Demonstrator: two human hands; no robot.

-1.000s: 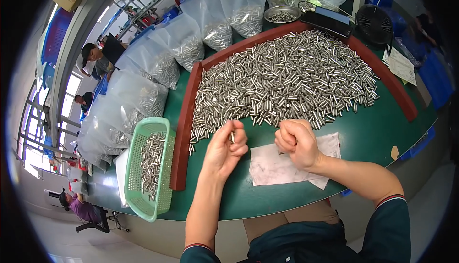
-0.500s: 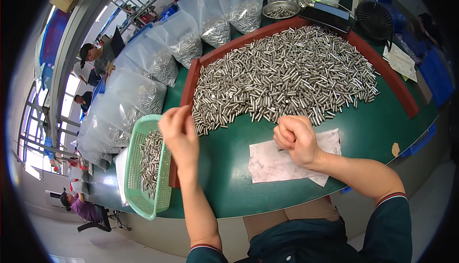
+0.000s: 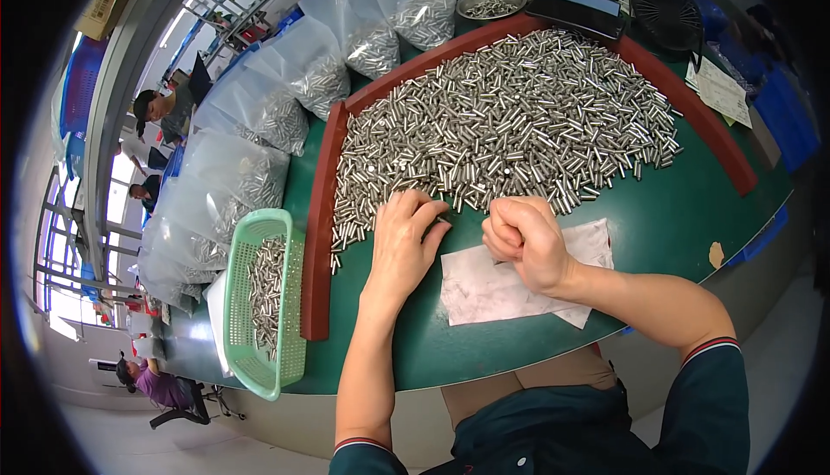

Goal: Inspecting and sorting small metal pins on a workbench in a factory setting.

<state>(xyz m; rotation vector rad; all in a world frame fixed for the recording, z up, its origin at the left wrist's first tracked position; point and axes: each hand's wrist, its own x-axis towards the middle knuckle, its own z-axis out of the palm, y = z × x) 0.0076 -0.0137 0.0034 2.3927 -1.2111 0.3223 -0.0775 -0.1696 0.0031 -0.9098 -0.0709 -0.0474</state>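
Note:
My left hand (image 3: 405, 237) is at the near edge of a large heap of short metal pins (image 3: 510, 121). Its fingers curve over the green tabletop beside the outermost pins, thumb and forefinger apart; nothing shows clearly between them. My right hand (image 3: 532, 242) is closed in a fist above a stained whitish cloth (image 3: 484, 289). Whatever its curled fingers enclose is hidden. Left of my left forearm, a light green plastic basket (image 3: 294, 302) holds more of the pins, piled toward its far part.
A red-brown rail (image 3: 318, 250) borders the heap, between it and the basket. Beyond stand several clear bags (image 3: 320, 60) of pins, a metal dish (image 3: 491, 4), a dark phone-like device (image 3: 577, 10) and a black fan (image 3: 666, 12). Other people are in the left background.
My left hand has moved right, from above the basket's edge to the near edge of the heap. The right fist stays over the cloth. The whole view has shifted slightly.

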